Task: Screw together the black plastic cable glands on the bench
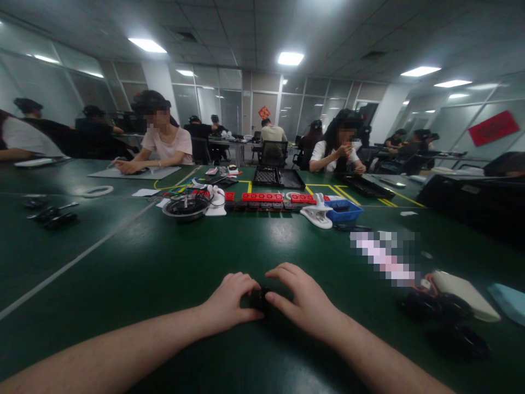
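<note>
A small black object (259, 299) sits between my hands on the green table (180, 257), low in the middle of the head view. It is dark and partly covered, so its kind does not show. My left hand (232, 301) curls round its left side, fingers over the far edge and thumb along the near edge. From the right comes my right hand (303, 301), its thumb tip at the object's right side. The fingers of that hand are apart from the thumb and reach past the object's far side.
Several black round items (459, 339) lie at the right beside a cream-coloured box (467, 295). Farther back are a red socket strip (262, 197), a metal bowl of cables (186, 207), a white clamp (320, 214) and a blue bin (346, 209). Two people sit across the table.
</note>
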Demonstrator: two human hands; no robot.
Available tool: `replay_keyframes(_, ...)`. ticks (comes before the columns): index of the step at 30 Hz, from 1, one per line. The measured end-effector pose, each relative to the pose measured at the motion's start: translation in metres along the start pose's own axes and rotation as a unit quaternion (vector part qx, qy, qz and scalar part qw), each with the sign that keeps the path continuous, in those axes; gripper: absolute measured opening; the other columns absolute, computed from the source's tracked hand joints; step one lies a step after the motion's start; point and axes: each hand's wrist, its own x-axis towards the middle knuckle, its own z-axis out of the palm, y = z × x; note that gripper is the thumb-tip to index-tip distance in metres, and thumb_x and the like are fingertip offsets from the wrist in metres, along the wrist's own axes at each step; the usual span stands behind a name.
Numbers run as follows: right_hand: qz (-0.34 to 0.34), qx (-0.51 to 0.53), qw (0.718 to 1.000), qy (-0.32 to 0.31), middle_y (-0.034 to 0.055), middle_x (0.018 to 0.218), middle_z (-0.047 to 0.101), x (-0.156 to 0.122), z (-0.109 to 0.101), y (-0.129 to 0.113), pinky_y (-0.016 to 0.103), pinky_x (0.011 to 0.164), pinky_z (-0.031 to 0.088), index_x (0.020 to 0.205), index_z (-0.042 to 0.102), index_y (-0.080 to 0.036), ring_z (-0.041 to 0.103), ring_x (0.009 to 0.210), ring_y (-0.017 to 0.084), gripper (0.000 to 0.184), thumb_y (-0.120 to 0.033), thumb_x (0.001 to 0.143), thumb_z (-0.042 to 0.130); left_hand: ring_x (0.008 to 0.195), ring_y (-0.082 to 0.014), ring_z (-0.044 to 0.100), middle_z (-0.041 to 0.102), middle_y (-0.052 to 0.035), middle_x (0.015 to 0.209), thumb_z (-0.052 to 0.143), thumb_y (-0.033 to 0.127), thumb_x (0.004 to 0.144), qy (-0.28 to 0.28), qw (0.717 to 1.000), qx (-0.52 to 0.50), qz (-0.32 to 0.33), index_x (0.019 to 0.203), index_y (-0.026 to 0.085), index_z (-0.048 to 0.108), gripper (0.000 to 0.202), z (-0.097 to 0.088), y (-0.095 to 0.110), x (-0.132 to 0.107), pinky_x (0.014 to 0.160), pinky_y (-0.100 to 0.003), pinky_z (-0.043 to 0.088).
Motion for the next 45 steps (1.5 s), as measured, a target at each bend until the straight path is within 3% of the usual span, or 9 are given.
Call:
replay_keyframes(4, 0.064, -0.045, 0.996, 0.031, 0.0051, 0.088, 0.057, -0.001, 0.014, -0.003, 0.030, 0.070, 0.041, 0.094, 0.054, -0.017, 0.052, 0.083, 0.018, 0.025, -0.036, 0.077, 0.055, 0.080, -0.0176, 0.048, 0.054, 0.0012, 0.083, 0.065, 0.043, 0.069, 0.001, 1.000, -0.007, 0.000, 0.085, 0.021, 0.056, 0.029, -0.002, 0.002, 0.000, 0.070, -0.029, 0.033)
replay_keyframes(8, 0.080, -0.081, 0.993, 0.033, 0.0048, 0.086, 0.057, -0.002, 0.025, -0.005, 0.031, 0.068, 0.040, 0.094, 0.051, -0.017, 0.052, 0.081, 0.019, 0.031, -0.039, 0.073, 0.058, 0.078, -0.0172, 0.048, 0.054, 0.0010, 0.081, 0.061, 0.045, 0.071, 0.004, 1.000, -0.011, 0.002, 0.083, 0.019, 0.056, 0.029, -0.001, 0.001, 0.000, 0.069, -0.029, 0.033)
replay_keyframes(15, 0.065, -0.158, 0.985, 0.039, 0.0036, 0.081, 0.055, 0.000, 0.035, -0.006, 0.030, 0.062, 0.039, 0.082, 0.050, -0.018, 0.050, 0.076, 0.019, 0.032, -0.044, 0.068, 0.062, 0.077, -0.0171, 0.048, 0.054, 0.0011, 0.080, 0.062, 0.036, 0.071, 0.000, 1.000, 0.001, 0.002, 0.083, 0.019, 0.055, 0.022, 0.000, 0.002, 0.001, 0.068, -0.028, 0.034)
replay_keyframes(21, 0.031, -0.175, 0.984, 0.024, 0.0033, 0.080, 0.054, 0.001, 0.035, -0.004, 0.030, 0.063, 0.039, 0.079, 0.052, -0.018, 0.049, 0.074, 0.018, 0.021, -0.035, 0.072, 0.061, 0.076, -0.0174, 0.047, 0.054, 0.0004, 0.081, 0.061, 0.036, 0.071, 0.009, 1.000, -0.002, 0.006, 0.084, 0.019, 0.056, 0.022, 0.000, 0.002, 0.000, 0.067, -0.028, 0.034)
replay_keyframes(28, -0.018, -0.153, 0.988, -0.025, 0.0041, 0.087, 0.055, 0.000, 0.026, -0.004, 0.031, 0.072, 0.039, 0.092, 0.055, -0.018, 0.048, 0.081, 0.018, 0.019, -0.025, 0.075, 0.058, 0.075, -0.0167, 0.046, 0.053, 0.0011, 0.080, 0.061, 0.043, 0.071, 0.012, 1.000, 0.003, 0.005, 0.081, 0.019, 0.055, 0.027, 0.002, -0.002, 0.000, 0.067, -0.028, 0.034)
replay_keyframes(34, -0.065, -0.116, 0.989, -0.062, 0.0034, 0.095, 0.058, -0.001, 0.016, -0.005, 0.032, 0.079, 0.038, 0.105, 0.053, -0.021, 0.049, 0.088, 0.017, 0.030, -0.014, 0.076, 0.055, 0.079, -0.0174, 0.047, 0.054, 0.0012, 0.082, 0.063, 0.044, 0.071, 0.010, 1.000, 0.002, 0.007, 0.086, 0.020, 0.056, 0.029, 0.001, 0.002, 0.000, 0.070, -0.029, 0.033)
replay_keyframes(42, -0.116, -0.008, 0.989, -0.093, 0.0041, 0.109, 0.058, 0.001, 0.005, -0.002, 0.033, 0.090, 0.035, 0.107, 0.054, -0.019, 0.050, 0.101, 0.017, 0.038, -0.005, 0.072, 0.049, 0.080, -0.0181, 0.047, 0.054, 0.0011, 0.082, 0.066, 0.042, 0.068, 0.009, 1.000, 0.014, 0.003, 0.083, 0.019, 0.056, 0.029, 0.001, 0.000, 0.001, 0.071, -0.029, 0.033)
replay_keyframes(45, -0.103, 0.020, 0.990, -0.095, 0.0044, 0.111, 0.058, 0.001, 0.007, -0.001, 0.038, 0.096, 0.030, 0.105, 0.054, -0.020, 0.049, 0.104, 0.017, 0.040, -0.003, 0.070, 0.046, 0.079, -0.0180, 0.047, 0.054, 0.0008, 0.081, 0.064, 0.045, 0.070, 0.006, 1.000, 0.017, 0.007, 0.082, 0.019, 0.055, 0.030, 0.001, 0.000, 0.001, 0.071, -0.029, 0.033)
